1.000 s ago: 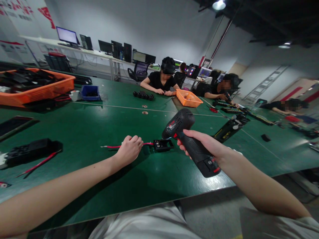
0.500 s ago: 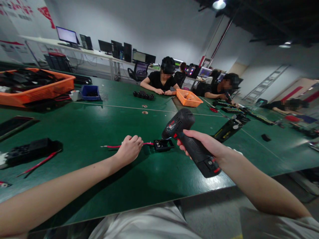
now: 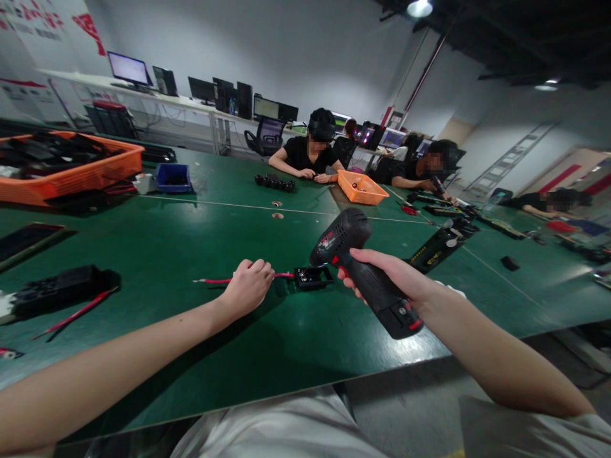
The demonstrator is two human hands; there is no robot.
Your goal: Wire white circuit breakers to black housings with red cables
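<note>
My right hand (image 3: 377,270) is wrapped round the grip of a black and red cordless screwdriver (image 3: 348,238). Its nose points down and to the left, over a small open black plastic housing (image 3: 314,278) lying on the green table. Metal parts show inside the housing, but the screwdriver's tip is hard to make out there. A red wire (image 3: 217,280) runs left from the housing. My left hand (image 3: 251,283) is closed over that wire, and its fingertips are hidden behind the knuckles. The wire's bare end sticks out to the left of the hand.
At the left stand an orange basket of black parts (image 3: 95,172), a blue bin (image 3: 172,178) and a black device with a red wire (image 3: 60,289). A black cylinder (image 3: 436,248) lies right of the screwdriver. Co-workers sit across the table near another orange basket (image 3: 361,189).
Almost nothing differs. My hands, the screwdriver and the housing stay in place, apart from a very slight shift of the right hand and screwdriver.
</note>
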